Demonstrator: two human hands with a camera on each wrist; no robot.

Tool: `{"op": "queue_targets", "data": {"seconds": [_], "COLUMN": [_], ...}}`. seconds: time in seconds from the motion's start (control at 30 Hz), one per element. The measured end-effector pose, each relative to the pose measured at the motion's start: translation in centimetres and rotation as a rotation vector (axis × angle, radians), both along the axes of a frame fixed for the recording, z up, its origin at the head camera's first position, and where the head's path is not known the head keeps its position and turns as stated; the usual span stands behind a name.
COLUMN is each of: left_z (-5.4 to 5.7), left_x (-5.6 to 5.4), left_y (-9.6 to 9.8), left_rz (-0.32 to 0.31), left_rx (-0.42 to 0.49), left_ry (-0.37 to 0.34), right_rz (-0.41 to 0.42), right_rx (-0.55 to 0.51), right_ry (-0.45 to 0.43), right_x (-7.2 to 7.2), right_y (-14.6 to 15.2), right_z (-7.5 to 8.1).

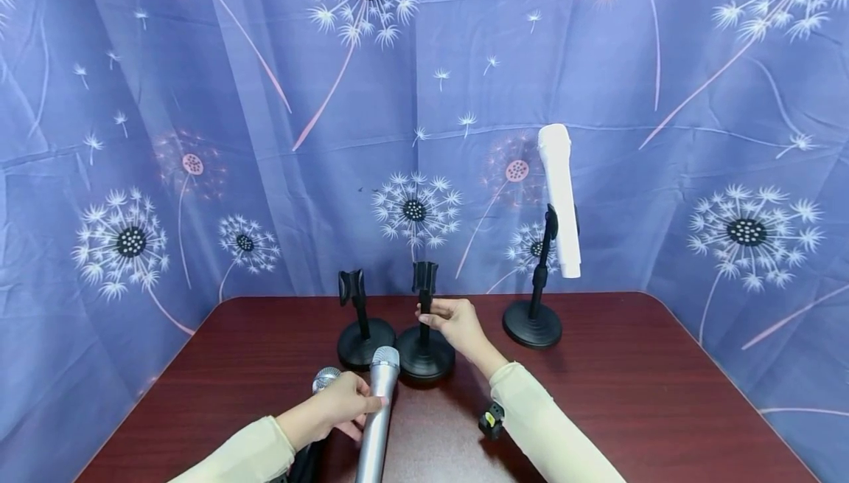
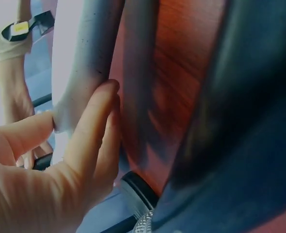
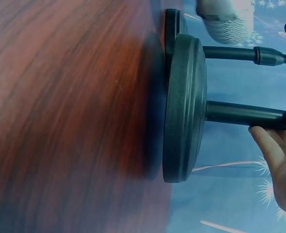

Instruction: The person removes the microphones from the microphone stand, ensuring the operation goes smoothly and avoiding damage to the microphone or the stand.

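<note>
My left hand (image 1: 340,400) holds a silver microphone (image 1: 376,428) by its body, thumb on one side and fingers on the other. The microphone slants, mesh head away from me. In the left wrist view, the fingers (image 2: 92,128) lie along its barrel (image 2: 87,53). With thumb and fingers, my right hand (image 1: 459,327) pinches the upright pole of a black microphone stand (image 1: 427,359); its clip is vacant. The right wrist view shows the stand's round base (image 3: 184,111) and the fingers on its pole (image 3: 245,115). Whether the base touches the table cannot be told.
Left of the held stand is another black stand (image 1: 365,343) with a vacant clip. At the back right, a third stand (image 1: 533,324) carries a white microphone (image 1: 561,203). A dark microphone with a silver mesh head (image 1: 326,378) lies beside my left hand on the brown table (image 1: 630,394).
</note>
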State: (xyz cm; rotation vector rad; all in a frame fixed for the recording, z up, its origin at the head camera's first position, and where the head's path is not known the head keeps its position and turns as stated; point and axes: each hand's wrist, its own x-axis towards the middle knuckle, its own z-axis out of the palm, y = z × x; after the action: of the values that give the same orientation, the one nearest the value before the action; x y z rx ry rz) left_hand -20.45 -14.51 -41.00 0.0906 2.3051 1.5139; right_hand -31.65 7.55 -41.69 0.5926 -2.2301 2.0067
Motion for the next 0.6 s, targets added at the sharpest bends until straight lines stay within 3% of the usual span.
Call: {"op": "queue_targets", "data": {"seconds": [0.3, 0.6], "left_z": [-0.2, -0.7], "left_x": [0.7, 0.8], "left_y": [0.5, 0.6], "left_rz": [0.013, 0.002], "left_rx": [-0.08, -0.095], "left_ry": [-0.018, -0.046], "right_rz": [0.013, -0.019], "right_rx": [0.021, 0.012], "right_ry": [-0.007, 0.017], "right_x": [1.6, -1.0], "right_y": [0.1, 0.3], "right_z": [2.0, -0.7]}}
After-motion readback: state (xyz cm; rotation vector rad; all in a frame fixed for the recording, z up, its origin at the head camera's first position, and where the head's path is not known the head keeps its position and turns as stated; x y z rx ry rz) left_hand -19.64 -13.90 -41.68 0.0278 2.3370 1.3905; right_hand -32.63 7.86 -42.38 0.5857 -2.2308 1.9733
